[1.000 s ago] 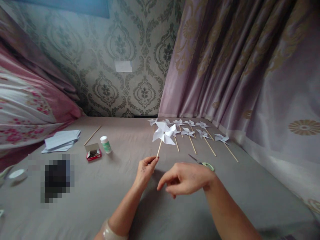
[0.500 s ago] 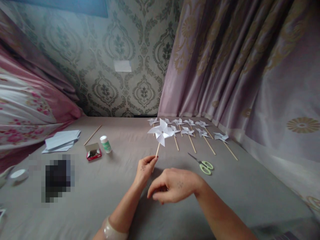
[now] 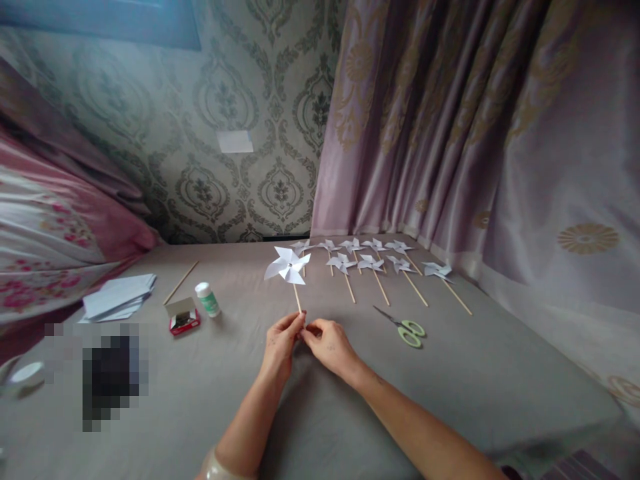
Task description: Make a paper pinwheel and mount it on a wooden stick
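A white paper pinwheel (image 3: 289, 265) on a thin wooden stick stands upright in front of me, with a small metal pin at its centre. My left hand (image 3: 281, 339) is closed around the lower stick. Beside it, my right hand (image 3: 330, 341) pinches the stick's bottom end, its fingertips touching the left fingers. The stick's lower tip is hidden by the fingers. Beyond and to the right, several finished-looking paper pinwheels (image 3: 371, 263) lie in two rows on the grey cloth (image 3: 240, 400). Scissors (image 3: 407, 331) with green handles lie right of my hands.
To the left are a white bottle with a green label (image 3: 208, 300), an open red box (image 3: 184, 322) of small dark pieces, a loose wooden stick (image 3: 181, 283) and stacked white paper (image 3: 119, 297). Curtains (image 3: 425, 120) hang at the right. A blurred patch covers something dark at the lower left.
My right hand has moved up and left to the stick's lower end. The pinwheel in my left hand has shifted left and now leans slightly left. The camera view has tilted a little.
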A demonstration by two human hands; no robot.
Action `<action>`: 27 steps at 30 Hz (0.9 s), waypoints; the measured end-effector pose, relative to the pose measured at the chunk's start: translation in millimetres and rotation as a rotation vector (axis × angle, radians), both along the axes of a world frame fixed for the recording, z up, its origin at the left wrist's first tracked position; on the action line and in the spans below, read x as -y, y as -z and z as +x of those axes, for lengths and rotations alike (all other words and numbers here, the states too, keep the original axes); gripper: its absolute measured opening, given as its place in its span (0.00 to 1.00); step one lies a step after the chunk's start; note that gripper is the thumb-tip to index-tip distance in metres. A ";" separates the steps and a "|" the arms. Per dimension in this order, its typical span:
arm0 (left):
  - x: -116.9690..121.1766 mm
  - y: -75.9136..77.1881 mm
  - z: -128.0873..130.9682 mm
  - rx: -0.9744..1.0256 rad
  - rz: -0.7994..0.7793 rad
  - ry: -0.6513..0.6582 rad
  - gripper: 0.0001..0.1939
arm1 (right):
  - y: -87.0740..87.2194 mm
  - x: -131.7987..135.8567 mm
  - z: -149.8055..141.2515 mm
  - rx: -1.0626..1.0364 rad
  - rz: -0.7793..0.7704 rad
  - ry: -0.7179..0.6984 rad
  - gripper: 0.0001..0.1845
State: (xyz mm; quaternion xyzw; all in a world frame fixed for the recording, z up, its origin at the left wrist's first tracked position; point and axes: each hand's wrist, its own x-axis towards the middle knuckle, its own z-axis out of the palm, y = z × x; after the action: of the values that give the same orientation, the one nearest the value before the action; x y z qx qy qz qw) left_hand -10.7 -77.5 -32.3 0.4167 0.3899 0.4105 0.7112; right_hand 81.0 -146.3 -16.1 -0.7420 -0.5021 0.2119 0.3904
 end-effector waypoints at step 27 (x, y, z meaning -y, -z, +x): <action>-6.1 15.3 1.3 -0.163 0.061 -0.020 0.27 | 22.2 -92.4 80.2 0.136 -0.288 0.320 0.09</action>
State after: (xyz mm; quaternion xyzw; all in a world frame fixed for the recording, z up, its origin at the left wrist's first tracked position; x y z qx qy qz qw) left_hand -9.4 -71.4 -47.6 0.4664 0.4379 0.3939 0.6599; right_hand 161.1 -54.0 -38.3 -0.8729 -0.3676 0.1662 0.2743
